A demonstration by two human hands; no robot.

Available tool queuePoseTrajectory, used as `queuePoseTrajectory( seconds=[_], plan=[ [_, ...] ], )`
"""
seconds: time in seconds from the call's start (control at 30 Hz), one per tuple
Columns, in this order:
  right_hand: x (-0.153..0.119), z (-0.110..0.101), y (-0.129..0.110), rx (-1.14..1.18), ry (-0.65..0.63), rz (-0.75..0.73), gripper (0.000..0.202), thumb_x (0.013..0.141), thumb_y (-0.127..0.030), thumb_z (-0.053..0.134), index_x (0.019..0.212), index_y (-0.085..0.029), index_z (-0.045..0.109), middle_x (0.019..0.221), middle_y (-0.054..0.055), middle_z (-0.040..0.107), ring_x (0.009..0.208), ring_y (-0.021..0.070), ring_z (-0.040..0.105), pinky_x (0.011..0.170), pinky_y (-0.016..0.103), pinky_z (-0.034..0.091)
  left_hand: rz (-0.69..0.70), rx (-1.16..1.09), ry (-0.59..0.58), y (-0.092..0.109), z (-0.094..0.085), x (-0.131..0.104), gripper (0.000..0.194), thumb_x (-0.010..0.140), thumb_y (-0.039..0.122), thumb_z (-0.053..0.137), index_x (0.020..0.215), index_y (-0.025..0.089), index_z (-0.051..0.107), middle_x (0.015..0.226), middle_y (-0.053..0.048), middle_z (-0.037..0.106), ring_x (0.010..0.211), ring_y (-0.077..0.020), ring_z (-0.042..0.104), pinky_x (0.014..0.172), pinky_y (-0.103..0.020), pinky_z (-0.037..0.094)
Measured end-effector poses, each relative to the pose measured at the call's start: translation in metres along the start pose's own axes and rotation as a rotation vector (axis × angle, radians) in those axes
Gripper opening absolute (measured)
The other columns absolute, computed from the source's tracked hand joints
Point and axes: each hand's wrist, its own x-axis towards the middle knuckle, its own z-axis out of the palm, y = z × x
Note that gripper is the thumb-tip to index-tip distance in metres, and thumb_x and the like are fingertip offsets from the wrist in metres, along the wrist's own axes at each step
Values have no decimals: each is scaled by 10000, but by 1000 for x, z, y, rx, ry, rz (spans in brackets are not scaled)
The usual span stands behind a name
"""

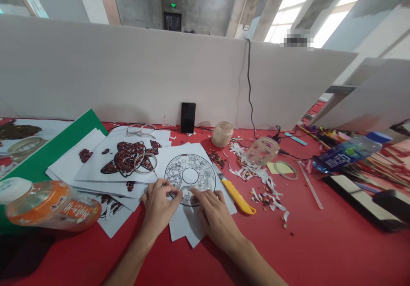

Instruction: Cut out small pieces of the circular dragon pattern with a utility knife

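A round black-and-white printed drawing [190, 176] with a ring-shaped design lies on a sheet of white paper in front of me. My left hand [162, 202] rests on the drawing's lower left edge, its thumb and index finger drawn together; anything between them is too small to make out. My right hand [216, 213] lies across the lower right of the drawing, index finger stretched out and touching the paper, thumb mostly hidden. Beside the sheet, to the right, is a yellow utility knife [237, 196]. Small seeds [218, 159] are heaped by the sheet's upper right edge.
Left are an orange-labelled bottle [60, 207], a green board [88, 126] and a bean-covered picture [128, 159] bearing a tape ring [145, 163]. A phone [188, 117] leans on the white partition [128, 72]. Glass jars [222, 134], paper scraps [264, 177] and a blue-labelled bottle [349, 151] stand right.
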Motion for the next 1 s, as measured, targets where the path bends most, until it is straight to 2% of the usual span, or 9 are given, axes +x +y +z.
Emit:
queuePoseTrajectory(
  seconds=[0.2, 0.4, 0.77, 1.0],
  plan=[
    [0, -3, -2, -107, -16, -87, 477, 957, -50, 468, 1381, -245, 568, 1148, 90, 686, 1014, 244, 573, 876, 404, 330, 27, 32, 16, -3, 2, 1, 151, 866, 348, 665, 766, 281, 757, 1115, -34, 659, 1110, -301, 553, 984, -508, 357],
    [1, -4, -3, -158, -71, -93, 461, 982, -90, 495, 1407, -255, 561, 1167, 103, 656, 1020, 252, 553, 866, 404, 340, 37, 56, 18, -4, 4, 1, 144, 867, 322, 667, 755, 283, 747, 1107, -27, 663, 1119, -302, 555, 967, -507, 368],
    [1, 4, -3, -313, -74, -128, 389, 978, -124, 556, 1346, -246, 591, 1136, 99, 650, 955, 266, 540, 850, 426, 336, 161, 196, 65, -6, 7, 3, 170, 879, 270, 664, 717, 257, 711, 1094, -51, 651, 1075, -286, 562, 914, -456, 409],
    [-1, 4, -6, -319, -67, -120, 396, 970, -143, 599, 1355, -237, 580, 1125, 98, 649, 961, 260, 559, 815, 406, 369, 226, 207, 97, -7, 9, 2, 171, 869, 234, 669, 701, 241, 698, 1087, -62, 635, 1023, -271, 568, 853, -409, 452]
  ],
)
